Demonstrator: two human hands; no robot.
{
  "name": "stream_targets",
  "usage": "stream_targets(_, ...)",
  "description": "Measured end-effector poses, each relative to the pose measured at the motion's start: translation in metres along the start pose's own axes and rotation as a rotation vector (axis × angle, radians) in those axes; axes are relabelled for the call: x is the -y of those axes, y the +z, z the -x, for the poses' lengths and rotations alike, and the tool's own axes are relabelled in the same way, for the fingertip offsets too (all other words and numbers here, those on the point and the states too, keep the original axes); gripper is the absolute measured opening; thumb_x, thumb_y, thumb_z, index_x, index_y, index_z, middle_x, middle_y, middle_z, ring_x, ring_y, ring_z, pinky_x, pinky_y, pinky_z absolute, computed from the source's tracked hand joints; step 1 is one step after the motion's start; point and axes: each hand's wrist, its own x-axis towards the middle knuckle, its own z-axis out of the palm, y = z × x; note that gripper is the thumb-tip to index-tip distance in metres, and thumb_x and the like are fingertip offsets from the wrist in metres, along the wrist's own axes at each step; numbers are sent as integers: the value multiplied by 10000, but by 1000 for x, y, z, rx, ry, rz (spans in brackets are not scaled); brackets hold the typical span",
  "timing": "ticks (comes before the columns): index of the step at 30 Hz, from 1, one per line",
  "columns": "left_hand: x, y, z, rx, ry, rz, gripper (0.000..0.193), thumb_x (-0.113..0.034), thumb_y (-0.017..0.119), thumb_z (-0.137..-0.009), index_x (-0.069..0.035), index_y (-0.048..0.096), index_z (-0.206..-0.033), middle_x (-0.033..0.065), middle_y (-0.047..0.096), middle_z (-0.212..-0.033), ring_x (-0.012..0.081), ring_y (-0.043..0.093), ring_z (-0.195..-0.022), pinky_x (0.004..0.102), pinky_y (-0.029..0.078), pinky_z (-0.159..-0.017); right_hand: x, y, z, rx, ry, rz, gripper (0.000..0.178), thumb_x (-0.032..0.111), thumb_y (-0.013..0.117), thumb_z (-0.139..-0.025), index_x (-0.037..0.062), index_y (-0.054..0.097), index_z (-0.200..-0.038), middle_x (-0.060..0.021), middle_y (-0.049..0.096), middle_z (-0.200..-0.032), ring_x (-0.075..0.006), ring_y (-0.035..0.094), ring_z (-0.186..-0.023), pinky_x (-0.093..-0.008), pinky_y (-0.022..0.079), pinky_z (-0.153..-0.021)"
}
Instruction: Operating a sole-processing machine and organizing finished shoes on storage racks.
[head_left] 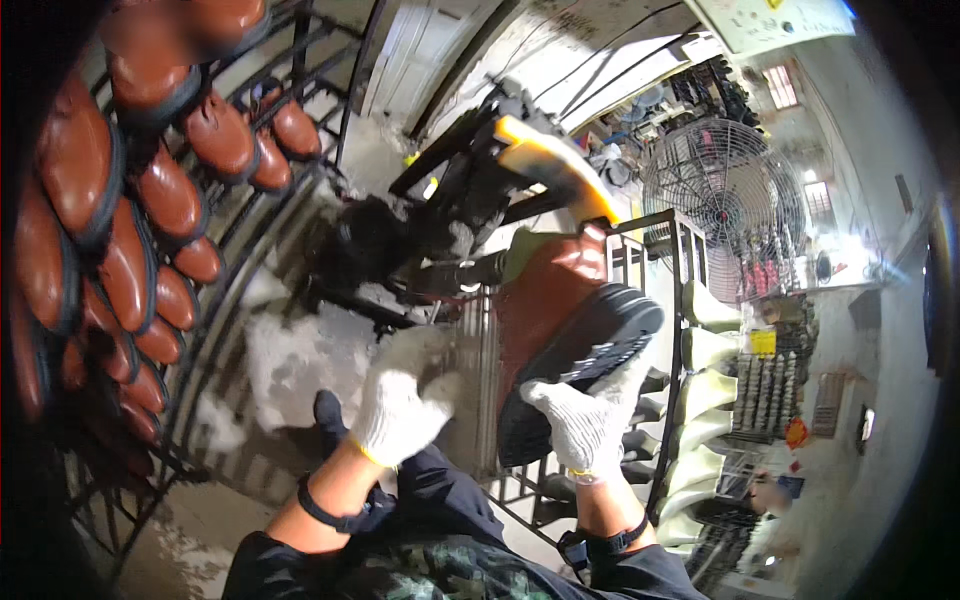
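Note:
A reddish-brown boot [545, 295] with a thick black sole [590, 350] is tilted in front of me, its tread toward the right. My right hand [590, 430], in a white knit glove, is closed on the sole's lower edge, thumb on the tread side. A pale green piece [520, 250] shows at the boot's upper end, beside a dark machine [370, 245]. My left hand [400, 415], gloved alike, is left of the boot and apart from it. Its fingers are blurred, but the thumb stands away from them and nothing shows in the hand.
Brown shoes [125, 260] fill a black metal rack on the left. At right, a rack holds several pale green shoe lasts [700, 390]. A large caged fan [720, 205] stands behind it. A bright yellow-and-white curved piece [565, 170] rises above the boot.

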Motion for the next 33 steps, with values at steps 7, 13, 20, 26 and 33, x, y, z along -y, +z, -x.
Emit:
stream_targets(7, -76, 33, -15, 45, 162, 10, 994, -435, 747, -916, 124, 234, -1556, 373, 384, -1525, 476, 419, -1426, 465, 339, -1184, -25, -4, 7, 388, 539, -805, 193, 51, 746, -858, 2, 672, -1029, -86, 717, -879, -210, 701, -796, -305, 573, -730)
stream_targets(13, -66, 25, -9, 113, 124, -51, 1016, -440, 703, -946, 169, 158, -1549, 470, 383, -1456, 593, 480, -1312, 489, 457, -1089, -45, 2, 19, 547, 501, -752, 206, 25, 726, -886, -24, 715, -1086, -108, 748, -1049, -203, 727, -899, -314, 585, -811)
stream_targets(20, -73, 15, -16, 158, 74, -130, 981, -431, 711, -941, 169, 212, -1536, 449, 485, -1382, 558, 584, -1213, 470, 515, -1019, -33, -8, 10, 659, 461, -800, 255, -37, 642, -940, -8, 648, -1192, -118, 726, -1100, -200, 708, -971, -319, 588, -854)
stream_targets(26, -67, 27, -13, 92, 98, 5, 895, -393, 716, -942, 161, 293, -1503, 396, 567, -1311, 518, 623, -1176, 458, 524, -999, -67, 0, 21, 620, 184, -408, 319, -61, 713, -904, -8, 616, -1203, -113, 708, -1088, -208, 702, -964, -334, 596, -827)
stream_targets(33, -57, 33, 33, 17, 197, 26, 857, -367, 741, -932, 133, 339, -1501, 324, 575, -1355, 446, 616, -1202, 444, 490, -1029, -47, 1, 46, 630, 91, -275, 360, 69, 786, -851, 73, 692, -1199, -64, 710, -1034, -199, 678, -965, -383, 540, -881)
